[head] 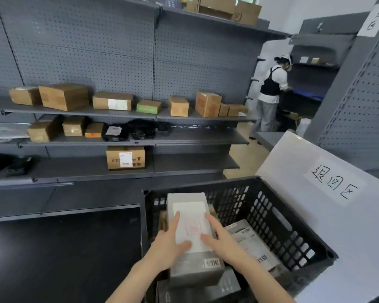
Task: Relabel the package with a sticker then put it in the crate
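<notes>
My left hand [170, 237] and right hand [220, 239] lie flat, fingers spread, pressing on the white sticker [190, 224] atop the grey package [195, 259]. Sticker has a red stamp mark; barcode near the package's front edge. Package sits inside the black crate [278, 226], over other parcels. Both forearms angle in from below.

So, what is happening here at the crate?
A person is holding a grey package over the black crate. The left hand and right hand lie flat on its white sticker, which bears a red stamp. Other parcels already lie in the crate. Another person works at the far shelves.
</notes>
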Motion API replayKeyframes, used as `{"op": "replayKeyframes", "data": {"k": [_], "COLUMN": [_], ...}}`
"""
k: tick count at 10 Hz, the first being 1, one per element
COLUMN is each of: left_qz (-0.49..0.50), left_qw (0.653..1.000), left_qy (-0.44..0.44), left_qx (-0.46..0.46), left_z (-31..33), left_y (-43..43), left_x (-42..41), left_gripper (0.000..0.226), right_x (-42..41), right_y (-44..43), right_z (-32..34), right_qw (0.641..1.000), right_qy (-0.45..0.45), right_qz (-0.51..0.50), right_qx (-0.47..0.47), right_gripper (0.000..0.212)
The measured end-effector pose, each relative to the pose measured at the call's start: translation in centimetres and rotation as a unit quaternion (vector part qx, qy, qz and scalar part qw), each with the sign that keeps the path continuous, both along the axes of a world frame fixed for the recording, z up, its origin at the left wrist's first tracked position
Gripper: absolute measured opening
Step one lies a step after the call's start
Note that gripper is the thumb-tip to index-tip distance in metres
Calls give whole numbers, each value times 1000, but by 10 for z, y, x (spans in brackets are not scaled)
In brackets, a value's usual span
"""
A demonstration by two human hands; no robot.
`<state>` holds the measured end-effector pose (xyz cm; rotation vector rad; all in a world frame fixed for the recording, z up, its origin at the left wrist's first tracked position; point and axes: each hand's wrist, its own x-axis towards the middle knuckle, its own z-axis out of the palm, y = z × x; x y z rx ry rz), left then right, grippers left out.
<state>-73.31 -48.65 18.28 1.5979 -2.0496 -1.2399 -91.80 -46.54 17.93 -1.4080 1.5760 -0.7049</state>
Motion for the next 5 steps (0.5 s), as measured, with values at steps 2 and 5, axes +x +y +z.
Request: {"op": "replayKeyframes", "data": {"k": [2,5], "left_qz": [-13,72], "left_qw": [997,996], "left_qy": [-49,-41], "left_qx": [53,-26], "left_z": [-9,-6], "left_y": [-6,16], "left_x": [-18,-29], "left_gripper": [99,93], "right_x": [-11,-22], "right_y": [-13,-12], "right_z": [0,-3], "right_qw": [997,993], "right_qy": [23,82], "right_qz": [54,34], "right_qx": [56,-82], "right_gripper": [83,70]}}
